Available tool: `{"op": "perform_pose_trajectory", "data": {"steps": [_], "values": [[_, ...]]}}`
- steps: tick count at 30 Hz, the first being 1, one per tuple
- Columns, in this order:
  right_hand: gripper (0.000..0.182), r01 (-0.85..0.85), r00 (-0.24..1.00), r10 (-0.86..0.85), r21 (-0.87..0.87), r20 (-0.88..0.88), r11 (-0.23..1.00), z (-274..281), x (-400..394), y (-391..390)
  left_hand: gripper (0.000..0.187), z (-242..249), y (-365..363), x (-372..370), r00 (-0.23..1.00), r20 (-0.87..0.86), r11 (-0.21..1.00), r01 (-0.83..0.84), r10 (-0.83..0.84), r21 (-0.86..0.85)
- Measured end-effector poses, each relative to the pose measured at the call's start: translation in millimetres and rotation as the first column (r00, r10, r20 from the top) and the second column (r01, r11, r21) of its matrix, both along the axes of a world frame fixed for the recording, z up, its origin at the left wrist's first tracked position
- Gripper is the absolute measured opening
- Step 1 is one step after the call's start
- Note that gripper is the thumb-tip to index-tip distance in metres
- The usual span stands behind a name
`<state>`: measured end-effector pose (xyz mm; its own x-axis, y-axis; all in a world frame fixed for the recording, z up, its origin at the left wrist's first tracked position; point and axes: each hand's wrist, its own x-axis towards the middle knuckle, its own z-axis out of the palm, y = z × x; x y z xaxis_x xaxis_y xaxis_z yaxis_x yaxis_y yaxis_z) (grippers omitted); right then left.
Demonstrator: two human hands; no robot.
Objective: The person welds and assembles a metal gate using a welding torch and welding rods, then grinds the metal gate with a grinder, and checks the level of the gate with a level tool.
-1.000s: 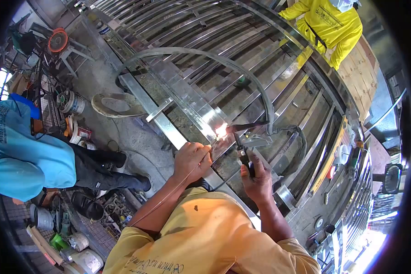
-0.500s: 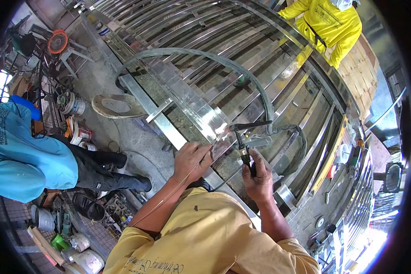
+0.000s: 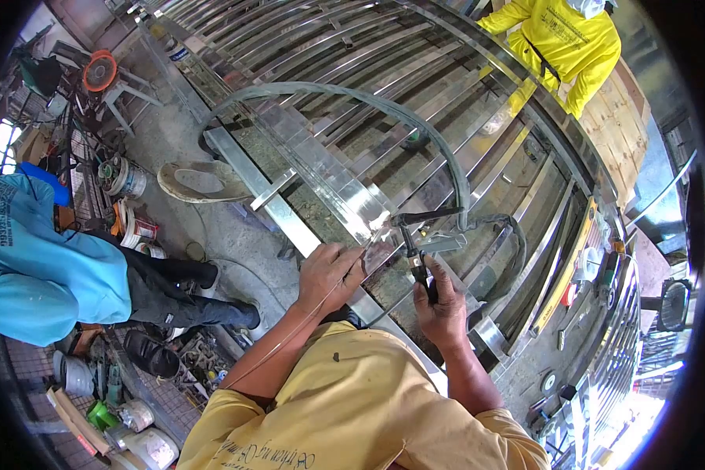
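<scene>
My right hand (image 3: 441,309) is wrapped round the black handle of a TIG welding torch (image 3: 412,252). The torch's dark head lies close above a shiny metal bar (image 3: 358,210) of a large frame. In my left hand (image 3: 331,274), fingers pinched together, is a thin filler rod (image 3: 288,335). Its tail runs back along my left forearm, and its front end points at the bar near the torch head. No arc shows, and whether the rod tip touches the metal is too small to tell. A thick grey hose (image 3: 415,117) arches over the frame behind the torch.
A person in a light-blue top (image 3: 63,258) stands at the left. Another in yellow (image 3: 560,39) is across the frame. Buckets (image 3: 131,180), a stool (image 3: 121,90) and tools crowd the left floor. A yellow spirit level (image 3: 565,270) lies at the right.
My right hand and the torch handle have shifted very slightly. My left hand stays with the filler rod. The person in blue has moved a little.
</scene>
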<state>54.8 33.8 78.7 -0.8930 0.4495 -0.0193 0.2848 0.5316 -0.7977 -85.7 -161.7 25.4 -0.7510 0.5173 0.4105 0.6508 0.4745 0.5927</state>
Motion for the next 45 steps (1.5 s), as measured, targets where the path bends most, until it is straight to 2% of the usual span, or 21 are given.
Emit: {"op": "perform_pose_trajectory", "data": {"steps": [1,4,7,10,12,15,16,18,19,22,31,34,37,40,43,45], "values": [[0.051,0.006,0.999,-0.005,-0.02,0.04,1.0,2.3,-0.2,0.0,0.026,-0.3,0.0,-0.2,1.0,-0.006,1.0,-0.001,0.001,0.002],[0.051,-0.013,1.0,0.013,0.005,-0.028,1.0,-3.1,0.2,1.0,0.026,2.1,-0.3,0.0,1.0,0.011,1.0,0.004,-0.004,-0.007],[0.051,0.009,0.999,-0.007,-0.045,0.042,0.999,-2.0,1.2,0.9,0.029,-0.2,-0.8,-0.1,1.0,0.0,1.0,0.005,-0.005,-0.006],[0.054,-0.014,1.0,0.014,-0.011,0.022,1.0,-0.9,0.3,1.2,0.02,-1.2,0.9,-0.3,1.0,-0.021,1.0,-0.011,0.011,0.016],[0.057,-0.053,0.996,0.053,-0.002,-0.07,0.999,-13.4,2.7,4.2,0.014,-24.2,-2.1,-2.8,0.998,0.01,0.988,0.062,-0.064,0.139],[0.06,-0.075,0.981,0.077,0.015,-0.177,0.997,-20.4,1.2,4.5,0.014,-28.4,-1.9,-3.8,0.996,-0.017,0.972,0.084,-0.082,0.219],[0.059,-0.076,0.981,0.075,0.002,-0.178,0.997,-18.8,1.2,4.3,0.015,-20.5,-1.1,-3.6,0.998,-0.024,0.982,0.065,-0.062,0.18],[0.057,-0.013,1.0,0.012,0.033,0.021,0.999,-4.3,2.3,1.6,0.024,1.9,2.8,-2.3,0.999,-0.054,0.997,0.001,0.003,0.071],[0.054,0.007,1.0,-0.007,-0.003,0.011,1.0,-4.2,2.6,0.3,0.025,1.5,-0.1,-2.5,1.0,0.011,1.0,0.013,-0.013,-0.006],[0.052,-0.003,1.0,0.003,-0.026,-0.007,1.0,-2.8,3.6,0.7,0.024,-1.5,0.6,-2.3,0.999,-0.038,0.999,0.009,-0.007,0.042],[0.053,0.008,0.999,-0.007,-0.033,0.033,0.999,-3.2,3.0,0.3,0.027,1.4,0.5,-0.6,1.0,0.013,1.0,0.013,-0.013,-0.007],[0.052,-0.022,0.994,0.026,0.042,-0.11,0.999,-11.0,1.2,0.5,0.027,-1.1,-0.4,-0.3,0.999,0.037,1.0,0.012,-0.012,-0.005],[0.052,-0.013,1.0,0.013,-0.007,-0.006,1.0,-5.0,1.3,0.8,0.029,0.6,-0.5,0.1,0.999,0.031,1.0,0.015,-0.015,-0.009],[0.053,-0.031,1.0,0.031,0.02,-0.006,0.999,-4.5,1.0,1.6,0.021,5.0,0.4,0.6,0.999,0.039,1.0,0.008,-0.007,-0.026],[0.055,-0.037,0.999,0.036,-0.024,-0.013,0.999,-9.7,2.1,2.3,0.013,-21.8,-6.0,-1.9,0.998,0.0,0.998,0.056,-0.056,0.023],[0.056,-0.046,0.996,0.045,-0.014,-0.081,0.999,-13.4,1.4,2.2,0.011,-33.1,-9.2,-4.2,0.996,-0.011,0.995,0.091,-0.09,0.049]]}}
